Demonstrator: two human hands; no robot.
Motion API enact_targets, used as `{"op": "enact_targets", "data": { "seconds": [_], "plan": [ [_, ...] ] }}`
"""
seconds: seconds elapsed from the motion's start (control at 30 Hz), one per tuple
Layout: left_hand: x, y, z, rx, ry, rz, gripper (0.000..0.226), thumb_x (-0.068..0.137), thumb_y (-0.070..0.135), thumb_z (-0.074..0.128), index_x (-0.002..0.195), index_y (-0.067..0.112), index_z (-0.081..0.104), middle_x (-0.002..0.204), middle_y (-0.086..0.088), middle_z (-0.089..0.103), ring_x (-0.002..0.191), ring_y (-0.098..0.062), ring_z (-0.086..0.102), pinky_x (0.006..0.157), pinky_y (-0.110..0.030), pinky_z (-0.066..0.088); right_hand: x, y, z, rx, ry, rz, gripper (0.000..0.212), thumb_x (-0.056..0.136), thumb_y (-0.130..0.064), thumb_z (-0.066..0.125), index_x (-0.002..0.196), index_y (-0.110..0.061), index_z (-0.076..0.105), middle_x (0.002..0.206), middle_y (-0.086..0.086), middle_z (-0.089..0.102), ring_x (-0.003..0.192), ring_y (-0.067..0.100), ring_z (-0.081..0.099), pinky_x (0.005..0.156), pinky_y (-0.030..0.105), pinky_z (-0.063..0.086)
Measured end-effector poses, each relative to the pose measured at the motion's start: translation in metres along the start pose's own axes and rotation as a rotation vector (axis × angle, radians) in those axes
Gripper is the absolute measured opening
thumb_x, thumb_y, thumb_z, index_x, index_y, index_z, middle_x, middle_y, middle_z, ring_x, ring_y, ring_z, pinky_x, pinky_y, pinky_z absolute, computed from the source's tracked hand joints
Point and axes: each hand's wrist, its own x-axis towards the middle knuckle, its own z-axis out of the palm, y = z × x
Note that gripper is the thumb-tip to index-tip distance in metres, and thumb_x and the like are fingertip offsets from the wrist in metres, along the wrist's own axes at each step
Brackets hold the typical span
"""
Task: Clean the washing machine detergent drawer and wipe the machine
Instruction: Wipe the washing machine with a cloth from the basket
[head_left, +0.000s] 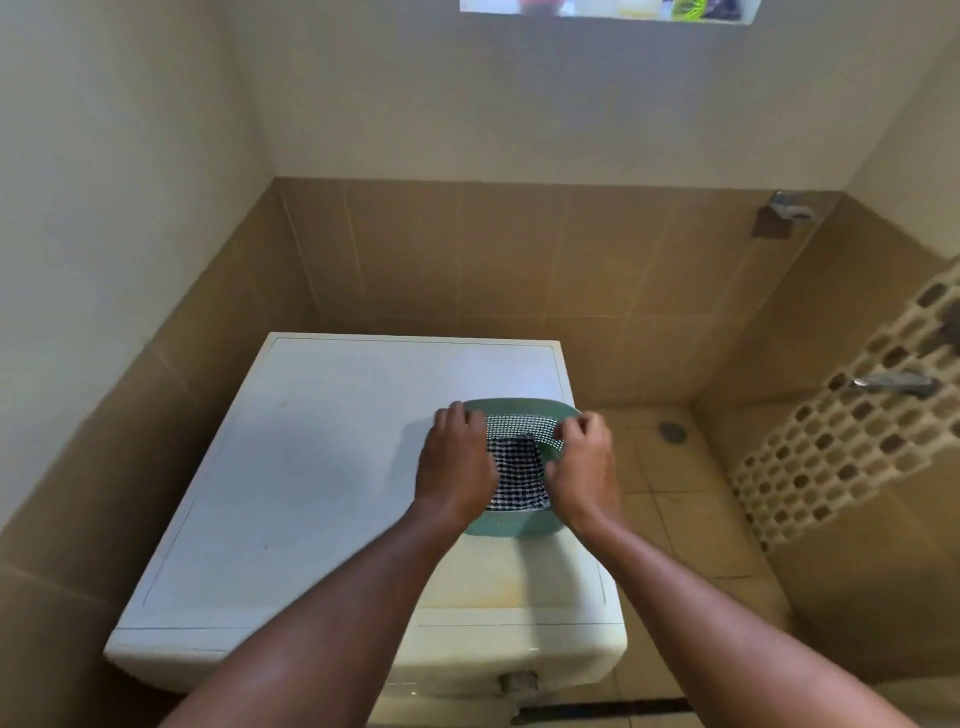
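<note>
White washing machine (311, 467), top yellowed near the front edge, left hand (457, 467) gripping rim of green perforated basket (519, 406) standing on its right half, black-and-white checked cloth (517, 467) folded inside, right hand (582, 467) gripping the opposite rim.

Both forearms are seen bare up to the frame edge, the left hand (454, 465) and right hand (582, 470) likewise uncovered (finger detail lost to blur), with a faint sheen noted on the skin.

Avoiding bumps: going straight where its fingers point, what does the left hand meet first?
The left hand grips the green basket rim; beyond lies bare washing machine top, then probably the tiled wall.
</note>
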Motion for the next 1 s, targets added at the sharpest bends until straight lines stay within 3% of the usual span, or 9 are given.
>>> {"op": "enact_targets", "data": {
  "seconds": [0.13, 0.23, 0.3, 0.43, 0.6, 0.67, 0.8, 0.9, 1.0],
  "plan": [
    [0.025, 0.024, 0.006, -0.139, -0.332, -0.202, 0.024, 0.086, 0.01, 0.059, 0.107, 0.004, 0.068, 0.113, -0.016, 0.07, 0.102, -0.033, 0.068, 0.083, -0.039, 0.059, 0.028, -0.018, 0.021, 0.032, -0.414, 0.2, 0.013, 0.082, -0.007, 0.059, 0.095, -0.009, 0.062, 0.102, 0.011, 0.066, 0.09, 0.029, 0.065, 0.073, 0.037, 0.057],
    [0.036, 0.021, 0.03, -0.103, -0.489, -0.344, 0.021, 0.087, 0.015, 0.065, 0.106, 0.005, 0.068, 0.116, -0.015, 0.07, 0.103, -0.032, 0.068, 0.084, -0.036, 0.058, 0.037, -0.011, 0.051, 0.053, -0.594, 0.38, 0.025, 0.08, -0.01, 0.065, 0.105, -0.005, 0.065, 0.104, 0.013, 0.069, 0.088, 0.032, 0.069, 0.06, 0.036, 0.061],
    [0.037, 0.015, 0.044, -0.108, -0.489, -0.431, 0.021, 0.089, 0.015, 0.064, 0.106, 0.005, 0.068, 0.115, -0.014, 0.07, 0.102, -0.03, 0.068, 0.085, -0.036, 0.059, 0.04, -0.008, 0.065, 0.025, -0.583, 0.415, 0.031, 0.078, -0.01, 0.067, 0.109, -0.005, 0.064, 0.105, 0.012, 0.068, 0.087, 0.031, 0.069, 0.065, 0.037, 0.061],
    [0.035, 0.008, 0.055, -0.19, -0.428, -0.559, 0.018, 0.092, 0.007, 0.058, 0.106, 0.002, 0.069, 0.113, -0.014, 0.071, 0.102, -0.03, 0.069, 0.076, -0.033, 0.058, 0.046, -0.007, 0.077, 0.081, -0.554, 0.498, 0.01, 0.083, -0.01, 0.063, 0.091, -0.004, 0.065, 0.096, 0.012, 0.069, 0.08, 0.029, 0.069, 0.064, 0.034, 0.06],
    [0.037, 0.008, 0.041, -0.5, -0.436, -0.694, 0.021, 0.085, 0.017, 0.07, 0.099, 0.002, 0.066, 0.1, -0.012, 0.069, 0.094, -0.028, 0.071, 0.067, -0.031, 0.056, 0.052, -0.021, 0.045, 0.437, -0.709, 0.675, 0.011, 0.083, -0.007, 0.067, 0.087, 0.002, 0.065, 0.084, 0.019, 0.07, 0.068, 0.029, 0.069, 0.055, 0.038, 0.061],
    [0.038, 0.009, 0.03, -0.692, -0.4, -0.743, 0.024, 0.084, 0.018, 0.072, 0.099, 0.001, 0.067, 0.097, -0.01, 0.072, 0.086, -0.028, 0.072, 0.062, -0.031, 0.056, 0.051, -0.027, 0.02, 0.591, -0.725, 0.698, 0.012, 0.083, -0.008, 0.065, 0.092, 0.0, 0.065, 0.083, 0.018, 0.071, 0.071, 0.031, 0.071, 0.067, 0.044, 0.062],
    [0.023, 0.01, -0.006, -0.988, -0.275, -0.583, 0.009, 0.083, 0.014, 0.069, 0.09, 0.011, 0.065, 0.085, -0.01, 0.075, 0.073, -0.024, 0.074, 0.062, -0.039, 0.065, 0.031, -0.036, -0.036, 1.015, -0.803, 0.667, 0.028, 0.084, -0.002, 0.057, 0.111, 0.003, 0.059, 0.101, 0.021, 0.071, 0.089, 0.036, 0.07, 0.088, 0.051, 0.056],
    [-0.004, 0.003, -0.031, -1.24, -0.343, -0.423, 0.033, 0.071, 0.009, 0.071, 0.104, 0.01, 0.069, 0.101, -0.015, 0.076, 0.091, -0.034, 0.075, 0.08, -0.053, 0.062, -0.007, -0.04, -0.077, 1.21, -0.795, 0.538, 0.032, 0.085, 0.005, 0.048, 0.115, 0.004, 0.059, 0.112, 0.026, 0.067, 0.094, 0.036, 0.068, 0.087, 0.048, 0.057],
    [-0.047, -0.003, -0.05, -1.371, -0.5, -0.303, 0.045, 0.082, -0.004, 0.07, 0.125, 0.004, 0.06, 0.119, -0.017, 0.071, 0.107, -0.036, 0.07, 0.091, -0.051, 0.058, -0.059, -0.027, -0.1, 1.398, -0.811, 0.455, 0.044, 0.087, 0.003, 0.046, 0.13, 0.005, 0.053, 0.128, 0.027, 0.061, 0.105, 0.036, 0.066, 0.086, 0.045, 0.059]
  ]
}}
